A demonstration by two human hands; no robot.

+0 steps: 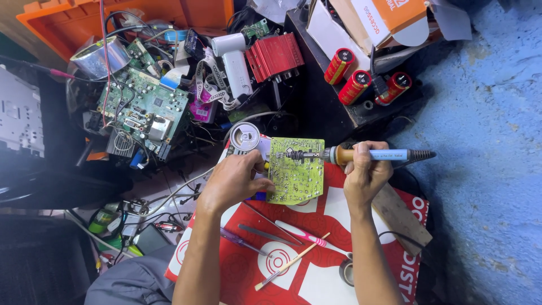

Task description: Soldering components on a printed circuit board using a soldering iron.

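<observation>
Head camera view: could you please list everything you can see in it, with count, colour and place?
small circuit board: one, yellow-green, centre, on the mat
soldering iron: one, blue grip with orange collar, tip on the small board
mat: one, red and white, under the work
open tin: one, silver, left of the small board
tweezers: one, grey, on the mat
brush: one, pink handle, on the mat
large circuit board: one, green, upper left pile
capacitors: three, red cylinders, top right of centre
finned case: one, red, top centre
tape roll: one, silver, top left
wood block: one, brown, right of mat
left hand: holds the small board's left edge
right hand: grips the soldering iron
</observation>
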